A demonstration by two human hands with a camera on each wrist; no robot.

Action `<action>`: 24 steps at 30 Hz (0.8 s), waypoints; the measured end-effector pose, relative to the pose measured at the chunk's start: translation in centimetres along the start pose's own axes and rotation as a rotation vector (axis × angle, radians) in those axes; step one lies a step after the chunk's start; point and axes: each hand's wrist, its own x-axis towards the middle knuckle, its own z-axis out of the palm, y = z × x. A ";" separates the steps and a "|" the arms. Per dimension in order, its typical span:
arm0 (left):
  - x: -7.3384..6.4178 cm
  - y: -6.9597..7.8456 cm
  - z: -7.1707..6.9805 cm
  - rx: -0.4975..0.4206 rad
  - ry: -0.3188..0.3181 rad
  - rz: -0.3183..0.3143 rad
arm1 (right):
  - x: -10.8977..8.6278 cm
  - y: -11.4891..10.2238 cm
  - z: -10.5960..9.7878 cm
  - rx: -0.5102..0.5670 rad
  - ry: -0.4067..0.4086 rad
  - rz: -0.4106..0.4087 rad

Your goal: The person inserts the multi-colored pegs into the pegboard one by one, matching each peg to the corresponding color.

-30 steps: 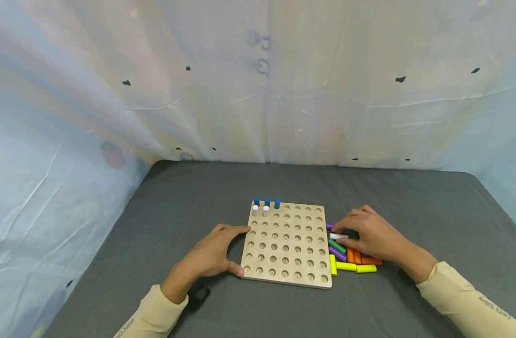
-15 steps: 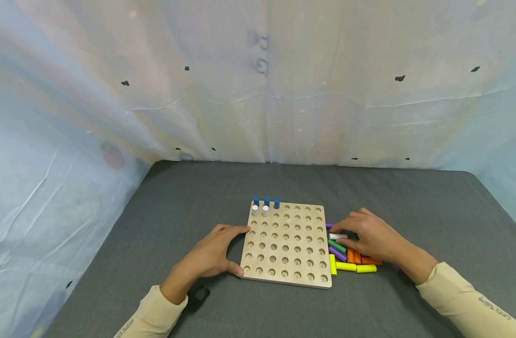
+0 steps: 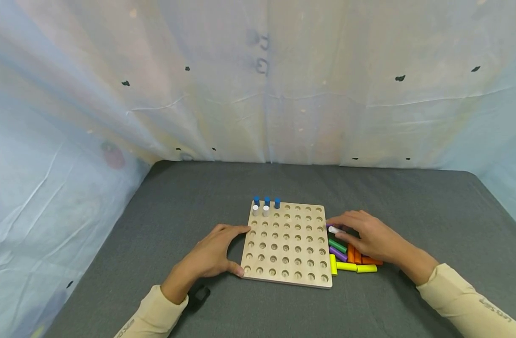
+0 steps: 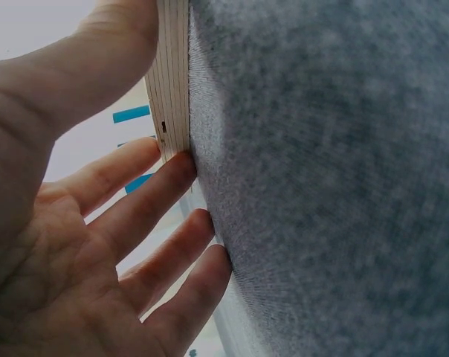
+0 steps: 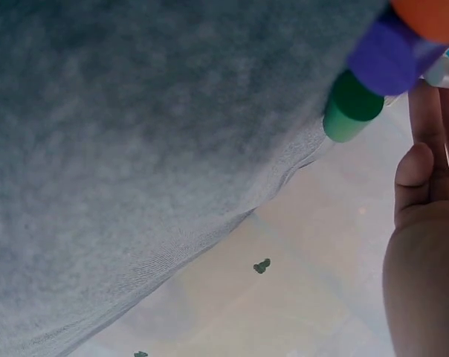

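Observation:
A square wooden peg board (image 3: 285,238) with rows of round holes lies on the grey table. In its far left corner stand blue pegs (image 3: 267,202) along the back row and two white pegs (image 3: 265,211) in front of them. My left hand (image 3: 213,251) rests at the board's left edge, thumb and fingertips touching its side; in the left wrist view the fingers (image 4: 146,193) are spread and nearly straight. Just off the right edge, my right hand (image 3: 369,234) pinches a white peg (image 3: 335,230) between thumb and fingers, tilted over the loose pegs.
Loose pegs lie against the board's right side: green (image 3: 337,246), purple (image 3: 338,254), several orange (image 3: 354,255) and yellow ones (image 3: 346,266). A pale printed curtain (image 3: 308,94) hangs behind the table's far edge. A small black object (image 3: 199,296) lies by the left wrist.
My right hand has lifted the white peg from among the loose pegs, tilting it and shifting it slightly away from me. The left hand and the board stay put.

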 end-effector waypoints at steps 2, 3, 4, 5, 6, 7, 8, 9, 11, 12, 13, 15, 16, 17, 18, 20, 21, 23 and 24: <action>0.0 0.0 0.0 0.000 0.000 0.001 | 0.0 0.0 0.0 0.004 -0.001 0.005; 0.0 0.0 0.0 0.001 0.000 0.000 | 0.0 0.0 0.0 0.008 -0.002 0.009; 0.1 0.0 0.0 0.002 0.001 0.001 | 0.0 -0.1 0.0 0.012 -0.003 0.013; 0.1 0.0 0.0 0.002 0.000 -0.002 | 0.0 -0.1 -0.1 0.018 -0.004 0.016; 0.1 -0.1 0.0 0.002 0.002 -0.002 | 0.0 -0.1 -0.1 0.023 -0.005 0.019; 0.1 -0.1 0.1 0.003 0.003 -0.003 | 0.1 -0.1 -0.1 0.027 -0.005 0.021; 0.2 -0.1 0.1 0.002 0.004 -0.003 | 0.1 -0.1 -0.1 0.030 -0.004 0.023; 0.2 -0.1 0.1 0.002 0.005 -0.003 | 0.1 -0.1 0.0 0.034 -0.004 0.026; 0.1 -0.1 0.1 0.001 0.004 -0.004 | 0.2 -0.1 0.1 0.040 -0.005 0.032; 0.1 -0.1 0.1 -0.001 0.002 -0.007 | 0.2 -0.1 0.1 0.043 -0.009 0.038; 0.0 -0.1 0.1 -0.002 -0.001 -0.010 | 0.2 -0.1 0.2 0.043 -0.016 0.044; -0.2 -0.1 0.2 -0.007 -0.005 -0.016 | 0.3 -0.2 0.4 0.051 -0.032 0.063; -0.2 0.0 0.2 -0.009 -0.007 -0.019 | 0.3 -0.2 0.4 0.054 -0.040 0.071; -0.3 0.0 0.3 -0.012 -0.007 -0.022 | 0.2 -0.2 0.5 0.056 -0.045 0.077; -0.3 -0.1 0.4 -0.015 -0.007 -0.023 | 0.2 -0.3 0.5 0.057 -0.047 0.082; -0.3 -0.1 0.4 -0.018 -0.005 -0.022 | 0.2 -0.3 0.4 0.057 -0.044 0.086; -0.2 -0.1 0.4 -0.018 -0.005 -0.024 | 0.3 -0.3 0.2 0.053 -0.038 0.085; 0.0 -0.1 0.3 -0.016 -0.002 -0.021 | 0.4 -0.2 -0.1 0.042 -0.025 0.086; 0.1 -0.1 0.2 -0.015 -0.002 -0.020 | 0.5 -0.1 -0.3 0.035 -0.019 0.086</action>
